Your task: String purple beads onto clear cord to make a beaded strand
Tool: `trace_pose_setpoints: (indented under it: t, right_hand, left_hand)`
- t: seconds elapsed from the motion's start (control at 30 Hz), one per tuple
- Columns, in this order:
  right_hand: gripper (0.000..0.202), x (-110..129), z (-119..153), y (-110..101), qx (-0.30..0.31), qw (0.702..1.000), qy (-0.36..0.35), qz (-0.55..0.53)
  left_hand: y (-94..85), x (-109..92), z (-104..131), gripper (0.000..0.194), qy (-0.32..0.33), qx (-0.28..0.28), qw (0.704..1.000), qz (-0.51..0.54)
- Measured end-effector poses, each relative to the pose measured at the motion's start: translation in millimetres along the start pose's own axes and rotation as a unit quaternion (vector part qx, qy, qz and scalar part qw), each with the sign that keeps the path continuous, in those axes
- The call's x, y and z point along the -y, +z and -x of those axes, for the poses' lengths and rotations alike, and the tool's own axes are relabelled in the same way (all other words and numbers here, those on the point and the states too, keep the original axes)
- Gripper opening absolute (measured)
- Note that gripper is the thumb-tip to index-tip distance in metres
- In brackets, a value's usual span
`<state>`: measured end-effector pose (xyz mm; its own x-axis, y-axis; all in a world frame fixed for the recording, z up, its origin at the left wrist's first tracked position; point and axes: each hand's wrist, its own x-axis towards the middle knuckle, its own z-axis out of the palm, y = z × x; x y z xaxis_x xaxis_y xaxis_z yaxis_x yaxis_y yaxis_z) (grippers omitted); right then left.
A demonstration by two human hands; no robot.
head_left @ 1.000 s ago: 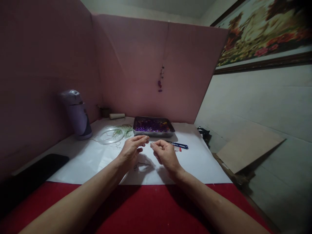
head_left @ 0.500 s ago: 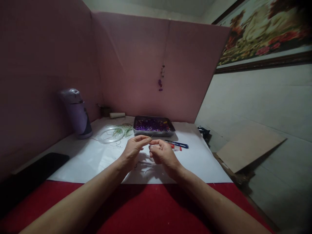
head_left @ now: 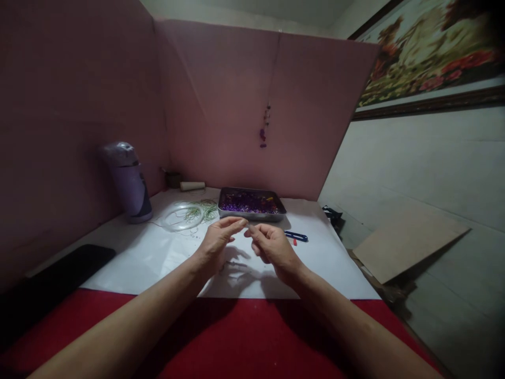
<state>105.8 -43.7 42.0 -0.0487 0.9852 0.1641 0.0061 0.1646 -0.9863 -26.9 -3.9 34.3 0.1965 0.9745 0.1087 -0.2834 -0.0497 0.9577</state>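
Note:
My left hand [head_left: 219, 239] is raised over the white paper [head_left: 158, 268], its thumb and fingertips pinched together. Close by, almost fingertip to fingertip, my right hand [head_left: 272, 245] is closed in a pinch as well. Whatever lies between the fingers is too small to make out. Just behind the hands stands a metal tray [head_left: 252, 215] filled with purple beads [head_left: 248, 202]. Dark blue thread snips [head_left: 296, 236] lie right of my right hand, partly covered by it, with a small red piece [head_left: 295, 242] beside them.
Left on the paper are a clear plastic ring [head_left: 168, 226], tangled green threads [head_left: 207, 209] and a white roll [head_left: 192, 186]. A purple bottle [head_left: 132, 189] and a black flat object [head_left: 74, 266] stand further left. A beaded strand [head_left: 263, 134] hangs on the pink partition [head_left: 216, 105].
My right hand has turned and its fingers have curled more, covering more of the snips and red item. The left hand keeps its pinch. The whole view has shifted slightly.

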Motion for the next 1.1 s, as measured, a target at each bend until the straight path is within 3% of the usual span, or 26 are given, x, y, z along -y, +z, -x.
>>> trace_pose_setpoints:
  t: [0.13, 0.43, 0.5, 0.7, 0.9, 1.1]
  right_hand:
    - [0.030, 8, 0, -6, 0.037, 0.999, 0.014, -0.004]
    - [0.027, 6, 0, -8, 0.078, 0.995, 0.026, -0.051]
    - [0.023, 7, 0, -7, 0.064, 0.997, 0.035, -0.040]
    - [0.013, 10, -1, -4, -0.065, 0.995, 0.057, -0.049]
    - [0.020, 6, 0, -1, -0.073, 0.991, 0.052, -0.098]
    - [0.033, 5, -1, -3, -0.070, 0.984, 0.039, -0.157]
  left_hand:
    - [-0.9, -8, -1, 0.015, 0.039, 0.011, 0.999, -0.009]
    - [0.5, -3, 2, 0.014, 0.047, 0.056, 0.997, -0.033]
    - [0.3, -3, 1, 0.015, 0.044, 0.056, 0.997, -0.038]
    - [-3.7, 2, -3, 0.017, 0.022, 0.013, 1.000, -0.018]
    - [-0.7, 0, 0, 0.016, 0.000, 0.050, 0.998, 0.028]
    - [-1.0, -14, -1, 0.015, 0.042, 0.008, 0.998, 0.043]
